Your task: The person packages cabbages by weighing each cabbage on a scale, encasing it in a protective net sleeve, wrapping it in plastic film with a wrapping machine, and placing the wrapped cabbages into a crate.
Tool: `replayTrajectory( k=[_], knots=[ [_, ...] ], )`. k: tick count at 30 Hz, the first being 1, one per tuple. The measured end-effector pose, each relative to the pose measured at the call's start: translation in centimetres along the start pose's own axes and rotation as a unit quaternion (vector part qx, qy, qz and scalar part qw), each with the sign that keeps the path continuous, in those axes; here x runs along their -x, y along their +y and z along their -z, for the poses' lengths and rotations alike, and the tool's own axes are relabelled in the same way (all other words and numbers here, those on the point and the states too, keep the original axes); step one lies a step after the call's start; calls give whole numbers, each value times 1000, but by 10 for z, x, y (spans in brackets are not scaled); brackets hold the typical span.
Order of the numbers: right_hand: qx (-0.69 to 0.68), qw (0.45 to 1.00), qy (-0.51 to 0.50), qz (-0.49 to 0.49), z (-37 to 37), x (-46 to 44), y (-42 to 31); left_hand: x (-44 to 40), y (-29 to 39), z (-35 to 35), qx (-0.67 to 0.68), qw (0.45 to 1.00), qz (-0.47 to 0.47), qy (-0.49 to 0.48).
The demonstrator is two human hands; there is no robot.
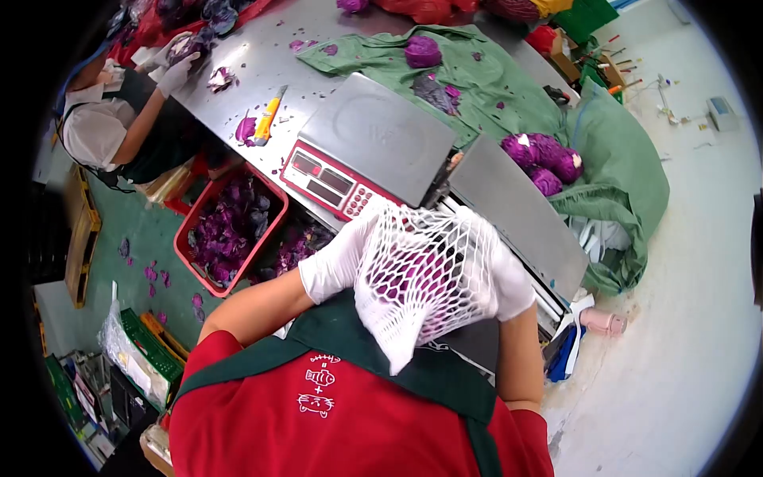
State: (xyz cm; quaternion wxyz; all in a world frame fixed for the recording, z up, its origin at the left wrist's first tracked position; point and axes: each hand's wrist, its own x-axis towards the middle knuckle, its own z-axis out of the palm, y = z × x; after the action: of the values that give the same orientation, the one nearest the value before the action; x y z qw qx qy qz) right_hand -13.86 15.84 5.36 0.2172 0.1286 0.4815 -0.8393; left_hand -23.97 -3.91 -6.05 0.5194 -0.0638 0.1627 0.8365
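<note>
A white foam net is stretched open between my two gloved hands, its narrow end hanging toward my apron. Through the mesh shows a red cabbage, partly hidden by the net. My left hand grips the net's left side, fingers mostly covered by the mesh. On the other side my right hand holds the net, its fingers also largely hidden. Just beyond them stands a weighing scale with a red-edged panel and a bare metal plate.
A yellow knife lies left of the scale. Several red cabbages rest on green cloth to the right. A red crate of purple leaves stands below the table at left. A co-worker handles a cabbage at far left.
</note>
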Motion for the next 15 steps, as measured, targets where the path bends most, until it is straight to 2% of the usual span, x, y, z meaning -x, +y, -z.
replayTrajectory(
  k=[2,4,6,7,8,9,10,12,13,14,15],
  knots=[
    [-91,984,136,68,5,15,2,4,-17,-4,91,992,-5,-84],
    [-21,984,152,90,39,40,36,14,-32,-41,6,995,-69,71],
    [70,975,181,108,67,66,73,8,-51,-42,59,997,-19,49],
    [61,970,207,108,56,79,79,5,-61,-41,79,996,0,42],
    [50,965,234,108,46,93,84,0,-75,-34,41,998,-49,27],
    [83,961,244,104,51,104,92,0,-86,-40,41,997,-50,31],
    [35,956,283,74,50,121,100,0,-97,-46,40,997,-50,34],
    [-198,958,201,57,46,139,105,-8,-118,-56,40,997,-61,-18],
    [-250,950,174,75,40,144,100,-20,-130,-53,7,998,-57,-35],
    [-288,936,188,79,45,147,94,-33,-141,-53,-26,997,-51,-52],
    [-325,920,203,83,50,150,88,-30,-144,-92,36,998,12,-40]
  ],
)
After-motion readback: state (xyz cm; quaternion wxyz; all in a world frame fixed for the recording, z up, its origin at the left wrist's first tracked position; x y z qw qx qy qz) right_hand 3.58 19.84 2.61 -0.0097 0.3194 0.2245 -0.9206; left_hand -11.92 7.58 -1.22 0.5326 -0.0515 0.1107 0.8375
